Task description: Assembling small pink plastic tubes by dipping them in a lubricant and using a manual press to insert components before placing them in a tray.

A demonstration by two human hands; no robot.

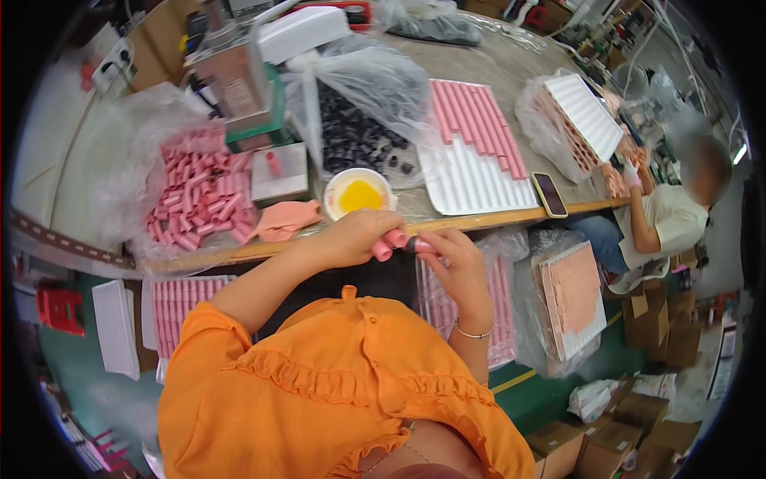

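Observation:
My left hand [355,235] is closed around pink tubes [387,243] held just below the table's front edge. My right hand [451,255] pinches the end of one pink tube, where a small black cap [412,244] sits between my fingers. Directly beyond my hands stands a white bowl of yellow liquid [359,194]. A clear bag of black caps [359,136] lies behind the bowl. Loose pink tubes [199,191] are heaped in plastic at the left. A white grooved tray [471,180] at the right carries a row of pink tubes [479,120].
A phone [549,194] lies near the table edge, a pink cloth [283,219] beside the bowl. Another person [670,219] sits at the table's right end by a bagged tray [578,116]. Filled trays [570,299] and cardboard boxes [654,319] stand below on the floor.

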